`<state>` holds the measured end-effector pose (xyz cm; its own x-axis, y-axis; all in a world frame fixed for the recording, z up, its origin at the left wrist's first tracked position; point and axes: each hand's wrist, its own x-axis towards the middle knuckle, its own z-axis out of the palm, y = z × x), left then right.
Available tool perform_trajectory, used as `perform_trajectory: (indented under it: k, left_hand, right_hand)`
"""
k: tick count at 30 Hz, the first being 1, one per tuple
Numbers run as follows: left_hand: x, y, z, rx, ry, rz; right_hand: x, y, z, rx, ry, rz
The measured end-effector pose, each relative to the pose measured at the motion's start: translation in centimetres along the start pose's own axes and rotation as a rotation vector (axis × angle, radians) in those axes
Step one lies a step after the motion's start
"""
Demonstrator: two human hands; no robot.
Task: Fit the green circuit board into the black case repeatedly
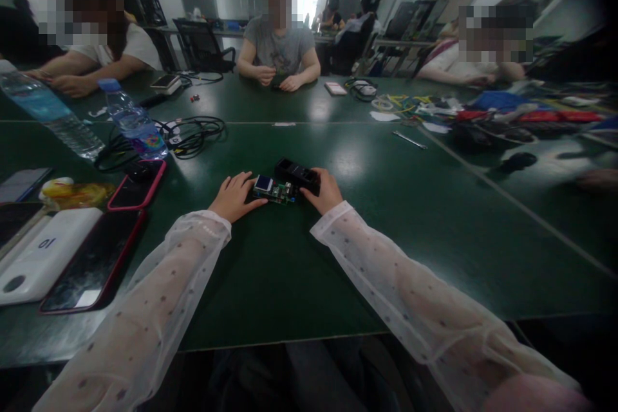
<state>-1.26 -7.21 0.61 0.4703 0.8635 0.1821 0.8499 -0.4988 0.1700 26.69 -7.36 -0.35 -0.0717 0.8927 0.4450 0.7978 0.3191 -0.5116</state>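
Note:
A green circuit board (276,190) with a small screen lies on the green table (270,270) in the middle of the view. My left hand (235,197) rests at its left end, palm down with the fingers apart, fingertips touching or very near the board's edge. Just behind and to the right of the board is a black rectangular case (297,174) with openings in its top. My right hand (326,192) grips the right end of this case between thumb and fingers. The case and the board's right end are close together.
Phones (96,261), a white device (48,251) and two water bottles (132,119) stand or lie at left, beside black cables (197,135). A wrench (409,140) and a pile of wires (415,105) lie at right. People sit across the table.

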Motion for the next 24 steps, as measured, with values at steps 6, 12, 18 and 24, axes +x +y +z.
perform_trajectory:
  k: [6,12,18,24]
  left_hand:
    - [0.00,-0.02,0.05,-0.002,0.010,0.007]
    - [0.00,0.05,-0.01,0.007,0.009,0.009]
    - [-0.04,0.08,0.05,0.010,0.020,0.011]
    - [-0.01,0.05,0.15,0.008,0.014,0.006]
  right_hand:
    - [0.01,0.10,0.11,0.016,0.007,0.006]
    - [-0.04,0.01,-0.02,0.007,-0.003,0.005]
    - [0.07,0.00,0.02,0.002,0.001,-0.005]
    - [0.06,-0.14,-0.04,-0.005,-0.006,0.004]
